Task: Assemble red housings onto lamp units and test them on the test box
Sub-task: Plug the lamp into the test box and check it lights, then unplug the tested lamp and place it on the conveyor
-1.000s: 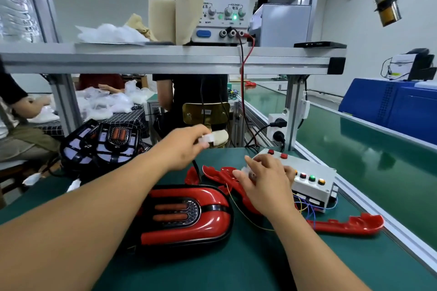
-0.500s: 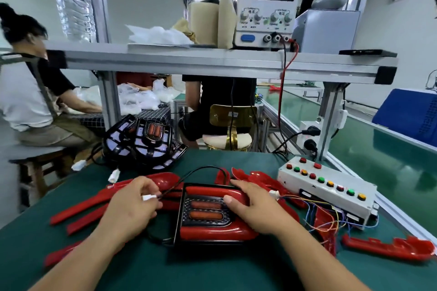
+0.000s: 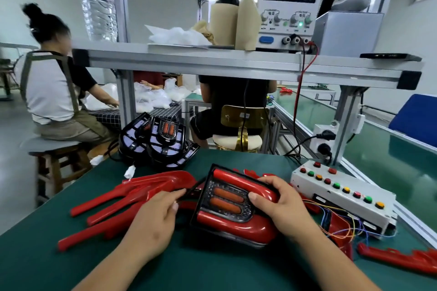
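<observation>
The lamp unit [image 3: 233, 205] sat near the middle of the green bench [image 3: 212, 264], tilted up at its right side. It wore a glossy red housing that wrapped its top, right end and bottom, framing a dark textured panel with two orange-red oblong lenses set one above the other. A black rim edged its left and lower sides.

The right hand [image 3: 281, 205] gripped the unit's right end, fingers curled over the top edge and thumb pressed on the front beside the lenses. The left hand [image 3: 157, 214] lay just left of the unit, its fingertips pinched on a thin black cable [image 3: 192, 190] that ran to the unit's left edge.

Loose red housings [image 3: 132, 198] lay fanned out under and beyond the left hand. Another red piece [image 3: 399, 258] lay at the bench's right edge. The white test box [image 3: 343, 198], with its row of red, green and yellow buttons, stood just right of the right hand, coloured wires [image 3: 340, 227] trailing from its front. Bare lamp units [image 3: 157, 143] were stacked at the far edge. On the shelf, the power supply [image 3: 289, 7] showed 0.000 in green.
</observation>
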### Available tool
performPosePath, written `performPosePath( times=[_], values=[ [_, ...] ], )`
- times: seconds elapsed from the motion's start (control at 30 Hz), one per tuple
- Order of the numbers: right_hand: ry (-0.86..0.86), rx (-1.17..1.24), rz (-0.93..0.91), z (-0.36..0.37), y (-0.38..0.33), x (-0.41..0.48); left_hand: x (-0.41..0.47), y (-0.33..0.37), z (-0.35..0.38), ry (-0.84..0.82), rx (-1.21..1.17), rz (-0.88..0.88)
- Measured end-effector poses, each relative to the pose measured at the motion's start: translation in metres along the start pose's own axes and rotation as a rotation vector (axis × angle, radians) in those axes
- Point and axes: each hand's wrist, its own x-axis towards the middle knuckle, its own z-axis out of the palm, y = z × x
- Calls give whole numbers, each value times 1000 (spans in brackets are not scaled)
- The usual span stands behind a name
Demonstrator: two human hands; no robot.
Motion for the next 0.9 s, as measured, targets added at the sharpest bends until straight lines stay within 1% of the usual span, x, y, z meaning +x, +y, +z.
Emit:
performPosePath(
  times=[0.13, 0.3, 0.37, 0.5, 0.57, 0.63, 0.7, 0.77, 0.83, 0.9],
  values=[
    [78, 228, 73, -2, -3, 0, -2, 4, -3, 32, -113, 26],
    [89, 335, 131, 4, -4, 1, -8, 13, 6, -129, -209, -19],
    [92, 356, 140, 5, -4, 0, -9, 18, 9, -143, -343, -69],
    [85, 428, 139, 7, -9, -2, -10, 33, 10, -116, -792, -276],
    [92, 467, 139, 9, -13, -2, -9, 38, 11, -121, -891, -349],
    [110, 514, 146, 14, -17, -2, -10, 43, 13, -157, -899, -378],
    [131, 559, 162, 19, -21, -4, -12, 50, 16, -209, -887, -368],
    [149, 608, 179, 25, -25, -6, -14, 59, 18, -296, -887, -307],
    [164, 660, 208, 31, -29, -8, -14, 67, 20, -368, -970, -259],
    [170, 695, 246, 36, -34, -11, -15, 76, 23, -380, -1043, -245]
  ],
)
